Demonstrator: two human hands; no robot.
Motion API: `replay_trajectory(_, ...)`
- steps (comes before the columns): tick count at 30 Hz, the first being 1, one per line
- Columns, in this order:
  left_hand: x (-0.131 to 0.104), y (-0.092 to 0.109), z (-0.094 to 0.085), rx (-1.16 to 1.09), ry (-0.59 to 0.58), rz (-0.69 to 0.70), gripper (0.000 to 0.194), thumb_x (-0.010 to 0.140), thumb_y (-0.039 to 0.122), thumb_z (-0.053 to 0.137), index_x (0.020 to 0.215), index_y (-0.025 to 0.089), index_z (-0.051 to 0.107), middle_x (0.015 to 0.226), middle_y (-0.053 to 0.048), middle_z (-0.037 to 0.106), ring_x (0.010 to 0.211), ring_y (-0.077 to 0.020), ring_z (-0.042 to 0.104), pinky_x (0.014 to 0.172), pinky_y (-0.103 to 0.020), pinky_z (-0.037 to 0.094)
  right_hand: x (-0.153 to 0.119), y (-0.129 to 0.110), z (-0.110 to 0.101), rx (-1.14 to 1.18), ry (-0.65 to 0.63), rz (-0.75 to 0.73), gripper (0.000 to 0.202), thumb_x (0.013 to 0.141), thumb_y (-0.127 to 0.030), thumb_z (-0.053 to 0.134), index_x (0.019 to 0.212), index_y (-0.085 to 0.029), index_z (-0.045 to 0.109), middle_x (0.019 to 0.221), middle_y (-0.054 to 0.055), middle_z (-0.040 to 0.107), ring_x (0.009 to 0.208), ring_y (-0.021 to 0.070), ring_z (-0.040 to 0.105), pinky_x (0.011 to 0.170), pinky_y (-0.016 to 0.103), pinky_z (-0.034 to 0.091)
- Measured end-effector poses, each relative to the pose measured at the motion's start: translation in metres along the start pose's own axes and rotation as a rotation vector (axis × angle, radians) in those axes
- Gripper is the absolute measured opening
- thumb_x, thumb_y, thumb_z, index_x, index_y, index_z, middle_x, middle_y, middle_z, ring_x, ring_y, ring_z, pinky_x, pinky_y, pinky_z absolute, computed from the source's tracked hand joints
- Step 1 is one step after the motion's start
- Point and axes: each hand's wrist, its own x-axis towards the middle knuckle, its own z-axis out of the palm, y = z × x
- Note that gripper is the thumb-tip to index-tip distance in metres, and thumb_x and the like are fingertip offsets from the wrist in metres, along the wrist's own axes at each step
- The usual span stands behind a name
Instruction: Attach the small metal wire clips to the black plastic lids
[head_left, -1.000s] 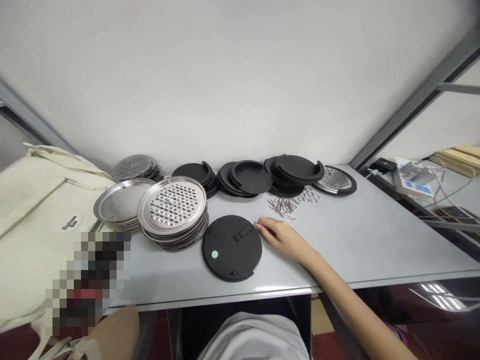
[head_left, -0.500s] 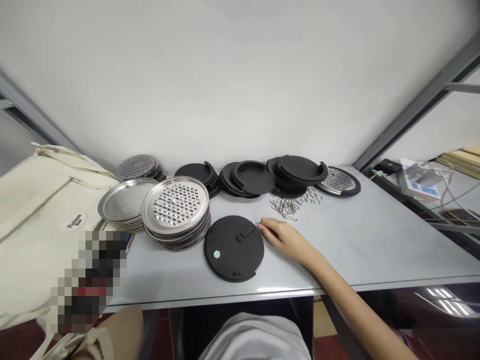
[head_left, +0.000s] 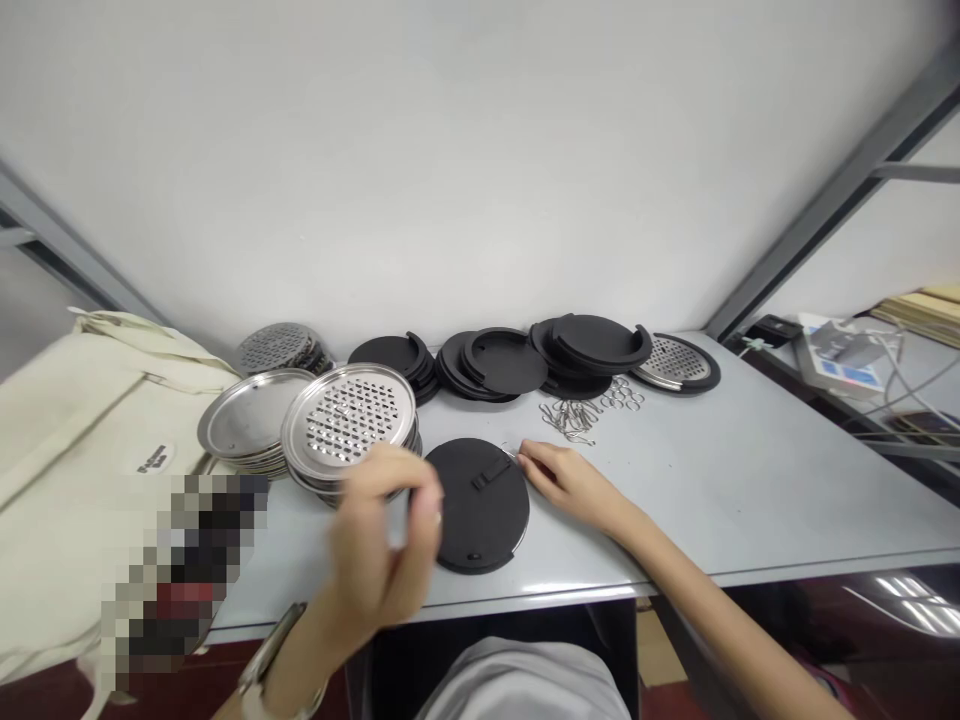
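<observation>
A round black disc (head_left: 480, 510) lies flat near the table's front edge, showing a raised tab. At its upper right edge, my right hand (head_left: 562, 475) rests on the table, its fingers closed on a small metal wire hook (head_left: 509, 450). My left hand (head_left: 382, 540), blurred by motion, hovers over the disc's left edge with thumb and forefinger curled together; whether they hold anything, I cannot make out. Behind it, partly covered, stands a stack of round metal graters (head_left: 349, 410). Loose wire hooks (head_left: 574, 418) and metal rings (head_left: 622, 394) lie beyond my right hand.
Stacked plain metal discs (head_left: 251, 415) and more graters (head_left: 277, 348) stand at the left. Black discs and rimmed covers (head_left: 506, 360) line the wall. A grater in a black rim (head_left: 675, 362) lies at back right. A cream bag (head_left: 75, 470) covers the left end.
My left hand has risen from the lower left to the disc's left edge, now hiding its pale green dot. My right hand keeps its place. The view has shifted slightly.
</observation>
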Motion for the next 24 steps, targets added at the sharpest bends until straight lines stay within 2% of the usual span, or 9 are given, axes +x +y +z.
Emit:
replay_trajectory(2, 0.001, -0.015, 0.017, 0.060, -0.281, 0.147, 0.013, 0.088, 0.009, 0.043, 0.090, 0.013, 0.055, 0.076, -0.004, 0.058, 0.071, -0.0154, 0.055, 0.066, -0.031, 0.047, 0.000, 0.000, 0.000, 0.001, -0.002, 0.000, 0.023, 0.095, -0.027, 0.034, 0.073, -0.021, 0.037, 0.063, -0.004, 0.042, 0.056, 0.0115, 0.042, 0.057, 0.023, 0.033)
replay_trajectory(3, 0.001, -0.023, 0.026, 0.112, -0.471, 0.234, 0.015, 0.088, 0.008, 0.041, 0.089, 0.013, 0.055, 0.075, -0.004, 0.058, 0.071, -0.0163, 0.055, 0.066, -0.031, 0.045, 0.001, 0.001, 0.000, 0.005, -0.006, 0.000, 0.023, 0.095, -0.026, 0.035, 0.072, -0.021, 0.037, 0.062, -0.004, 0.041, 0.055, 0.0113, 0.041, 0.056, 0.023, 0.032)
replay_trajectory(4, 0.001, -0.032, 0.036, 0.174, -0.584, 0.231, 0.016, 0.088, 0.009, 0.040, 0.089, 0.013, 0.055, 0.077, -0.005, 0.058, 0.073, -0.0171, 0.055, 0.068, -0.032, 0.045, 0.002, 0.001, -0.001, 0.011, -0.014, -0.001, 0.023, 0.094, -0.025, 0.035, 0.071, -0.021, 0.037, 0.061, -0.004, 0.041, 0.054, 0.0110, 0.040, 0.055, 0.023, 0.031)
replay_trajectory(6, 0.001, -0.047, 0.053, 0.247, -0.694, 0.276, 0.016, 0.090, 0.012, 0.038, 0.090, 0.013, 0.055, 0.078, -0.005, 0.057, 0.074, -0.0184, 0.056, 0.068, -0.032, 0.045, 0.004, 0.003, -0.005, 0.024, -0.042, -0.011, 0.024, 0.093, -0.025, 0.036, 0.069, -0.020, 0.038, 0.059, -0.005, 0.040, 0.053, 0.0104, 0.038, 0.054, 0.023, 0.030)
replay_trajectory(8, 0.001, -0.059, 0.066, 0.249, -0.709, 0.329, 0.020, 0.093, 0.012, 0.035, 0.095, 0.013, 0.055, 0.082, -0.006, 0.059, 0.077, -0.0185, 0.057, 0.069, -0.031, 0.045, 0.009, 0.005, -0.009, 0.036, -0.089, -0.036, 0.025, 0.091, -0.024, 0.038, 0.067, -0.020, 0.039, 0.056, -0.006, 0.039, 0.051, 0.0098, 0.037, 0.052, 0.022, 0.029)
replay_trajectory(12, 0.004, -0.075, 0.082, 0.191, -0.604, 0.272, 0.023, 0.097, 0.017, 0.032, 0.095, 0.014, 0.055, 0.083, -0.006, 0.060, 0.079, -0.0176, 0.059, 0.070, -0.029, 0.045, 0.022, 0.010, -0.015, 0.070, -0.179, -0.095, 0.023, 0.090, -0.026, 0.039, 0.069, -0.018, 0.046, 0.055, -0.006, 0.038, 0.050, 0.0094, 0.035, 0.050, 0.022, 0.028)
replay_trajectory(18, -0.002, -0.080, 0.088, 0.282, -0.524, 0.194, 0.032, 0.097, 0.025, 0.035, 0.072, 0.016, 0.053, 0.064, -0.003, 0.057, 0.061, -0.0154, 0.056, 0.058, -0.027, 0.038, 0.026, 0.014, -0.016, 0.138, -0.134, -0.067, 0.029, 0.092, -0.031, 0.039, 0.065, -0.019, 0.041, 0.055, -0.007, 0.031, 0.050, 0.0093, 0.030, 0.050, 0.022, 0.026)
replay_trajectory(20, -0.005, -0.077, 0.085, 0.291, -0.545, 0.132, 0.035, 0.097, 0.027, 0.036, 0.067, 0.017, 0.052, 0.059, -0.001, 0.056, 0.054, -0.0136, 0.055, 0.053, -0.026, 0.034, 0.023, 0.013, -0.016, 0.146, -0.131, -0.053, 0.029, 0.092, -0.030, 0.039, 0.065, -0.019, 0.041, 0.054, -0.007, 0.031, 0.050, 0.0091, 0.031, 0.050, 0.022, 0.026)
replay_trajectory(24, -0.004, -0.067, 0.077, 0.335, -0.692, 0.036, 0.031, 0.089, 0.040, 0.048, 0.069, 0.018, 0.055, 0.061, -0.002, 0.060, 0.056, -0.0158, 0.058, 0.051, -0.027, 0.031, 0.019, 0.010, -0.016, 0.155, -0.131, -0.061, 0.029, 0.091, -0.028, 0.040, 0.064, -0.019, 0.041, 0.054, -0.007, 0.032, 0.050, 0.0089, 0.031, 0.049, 0.022, 0.026)
